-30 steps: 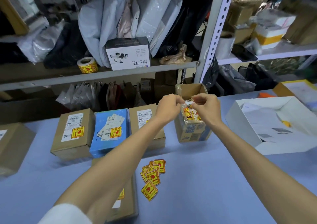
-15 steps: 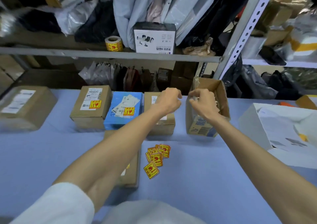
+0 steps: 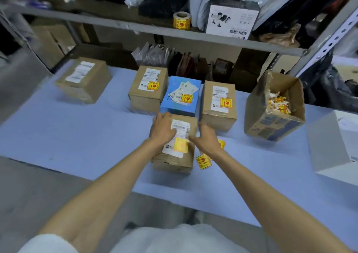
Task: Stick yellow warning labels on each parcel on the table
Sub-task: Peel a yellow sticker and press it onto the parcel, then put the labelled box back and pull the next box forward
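Pale blue table (image 3: 77, 136), centre of frame: both hands on the near brown parcel (image 3: 174, 161).
Left hand (image 3: 162, 130) lies flat on its shipping slip (image 3: 181, 125), fingers nearly straight; right hand (image 3: 205, 140) touches the parcel's right edge beside the yellow warning label (image 3: 181, 145) stuck on top, gripping nothing.

a white printed box (image 3: 232, 18) stands on the shelf (image 3: 135, 27) among grey bags (image 3: 200, 0).
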`<state>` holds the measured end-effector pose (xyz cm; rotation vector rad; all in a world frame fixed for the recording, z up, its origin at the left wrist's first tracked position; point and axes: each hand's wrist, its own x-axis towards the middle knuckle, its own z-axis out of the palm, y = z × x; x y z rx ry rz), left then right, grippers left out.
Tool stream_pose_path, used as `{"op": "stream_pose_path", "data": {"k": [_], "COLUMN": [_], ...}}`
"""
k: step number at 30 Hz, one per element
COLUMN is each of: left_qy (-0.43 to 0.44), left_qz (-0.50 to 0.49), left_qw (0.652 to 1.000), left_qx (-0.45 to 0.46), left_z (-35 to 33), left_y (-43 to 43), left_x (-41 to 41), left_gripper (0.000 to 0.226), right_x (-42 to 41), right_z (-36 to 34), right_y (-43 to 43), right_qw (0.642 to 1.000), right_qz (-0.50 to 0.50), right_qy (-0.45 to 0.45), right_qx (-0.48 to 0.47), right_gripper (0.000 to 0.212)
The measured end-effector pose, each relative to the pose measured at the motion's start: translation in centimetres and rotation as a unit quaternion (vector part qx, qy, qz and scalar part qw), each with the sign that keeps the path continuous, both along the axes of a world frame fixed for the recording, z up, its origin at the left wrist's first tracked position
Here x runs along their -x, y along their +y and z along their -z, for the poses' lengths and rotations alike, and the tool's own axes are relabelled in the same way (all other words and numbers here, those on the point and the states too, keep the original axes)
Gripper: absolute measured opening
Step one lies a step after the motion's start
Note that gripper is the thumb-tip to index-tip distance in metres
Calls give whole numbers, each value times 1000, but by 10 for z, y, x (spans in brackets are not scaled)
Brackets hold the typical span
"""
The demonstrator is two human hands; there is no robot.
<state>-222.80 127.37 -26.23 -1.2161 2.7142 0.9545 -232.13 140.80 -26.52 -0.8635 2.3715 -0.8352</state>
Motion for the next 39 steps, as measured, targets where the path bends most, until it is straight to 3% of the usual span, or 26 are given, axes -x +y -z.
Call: {"op": "stream_pose_path", "data": {"k": [2,5,13,17,23,27,32,39], "left_qy": [-35,-8,45,61,60,69,112,164], "left_qz": [18,30,-74,-152,-206,-219,-207,-212], "left_qw": [997,988,985,974,963,964,957,940], "left_qx": [-65,-154,-147,-159,-161,-134,-166,-210], "left_z": [14,28,37,36,32,14,-1,1], "left_y": [-6,-9,-37,-75,-140,-186,-248,-306], "left_x": [-24,-55,-132,-175,-213,-204,-179,-143], "left_gripper": [70,86,63,60,63,60,51,60], "right_x": [-20,-41,-114,-156,-183,-179,-160,-128], "right_z": [8,16,26,28,34,37,23,12], "right_y": [0,1,-33,-81,-153,-204,-261,-319], "right_qw": [999,994,971,976,964,957,957,969], "right_qz": [27,72,141,107,75,96,79,49], "right_qy": [-37,-86,-191,-183,-248,-267,-245,-183], "right_qx": [-1,-11,31,48,66,65,130,156], "right_gripper": [48,54,68,58,70,52,29,36]}}
